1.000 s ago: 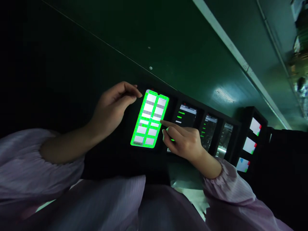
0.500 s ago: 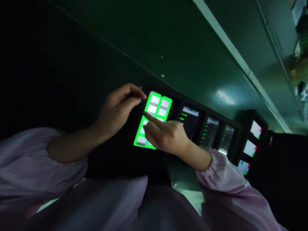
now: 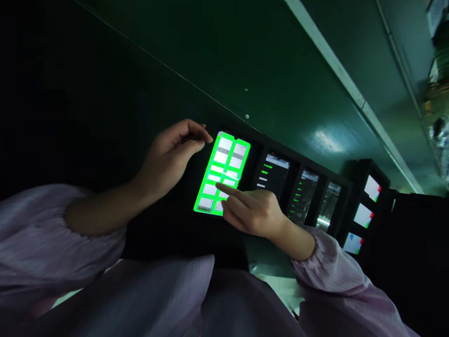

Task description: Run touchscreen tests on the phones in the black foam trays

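Observation:
A lit smartphone lies with bright green outlines and white blocks across its screen. My right hand is over its lower half, the index finger stretched onto the screen and the other fingers curled, holding nothing; whether the fingertip presses the glass I cannot tell. Beside the phone's upper left edge hovers my left hand, its fingers bent and the thumb a little apart from the index, with nothing seen in them.
Right of the phone, a dark holder has several screens, among them a phone with green and white text lines and one with green text. Farther right stands a rack of white-lit screens. A green table surface stretches behind.
My right hand has moved down and to the right over the screen, uncovering its middle rows. Some text lines on the neighbouring phone turned from green to white. My left hand has barely shifted.

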`<state>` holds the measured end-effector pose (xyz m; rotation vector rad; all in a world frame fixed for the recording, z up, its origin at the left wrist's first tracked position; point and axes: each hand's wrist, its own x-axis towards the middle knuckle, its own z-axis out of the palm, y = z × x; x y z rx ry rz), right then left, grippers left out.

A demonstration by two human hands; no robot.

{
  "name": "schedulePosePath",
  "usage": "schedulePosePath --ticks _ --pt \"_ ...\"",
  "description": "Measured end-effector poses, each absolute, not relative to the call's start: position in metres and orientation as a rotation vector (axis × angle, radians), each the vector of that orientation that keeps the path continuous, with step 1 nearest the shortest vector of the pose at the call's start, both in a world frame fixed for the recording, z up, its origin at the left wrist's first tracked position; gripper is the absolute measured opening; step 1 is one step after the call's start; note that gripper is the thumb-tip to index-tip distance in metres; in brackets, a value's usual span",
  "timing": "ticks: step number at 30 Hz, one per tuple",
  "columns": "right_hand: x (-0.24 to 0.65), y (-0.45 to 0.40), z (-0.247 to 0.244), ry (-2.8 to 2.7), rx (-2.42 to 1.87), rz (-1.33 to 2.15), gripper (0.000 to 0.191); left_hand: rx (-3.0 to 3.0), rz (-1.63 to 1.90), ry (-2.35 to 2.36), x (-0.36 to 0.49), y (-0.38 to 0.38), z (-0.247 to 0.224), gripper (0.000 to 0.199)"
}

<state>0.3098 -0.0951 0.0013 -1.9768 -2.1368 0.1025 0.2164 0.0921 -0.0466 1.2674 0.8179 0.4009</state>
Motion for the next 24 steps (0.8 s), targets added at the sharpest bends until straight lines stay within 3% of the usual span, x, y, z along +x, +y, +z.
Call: schedulePosePath --ticks 14,24 --pt "0.34 -0.09 -0.005 -1.82 -2.222 -0.126 0.025 1.299 0.384 0.822 0.216 0.093 -0.048 0.009" --pt "0.331 -0.063 -0.01 -1.991 -2.195 0.147 0.03 1.297 0.401 0.812 0.216 0.092 -0.048 0.009"
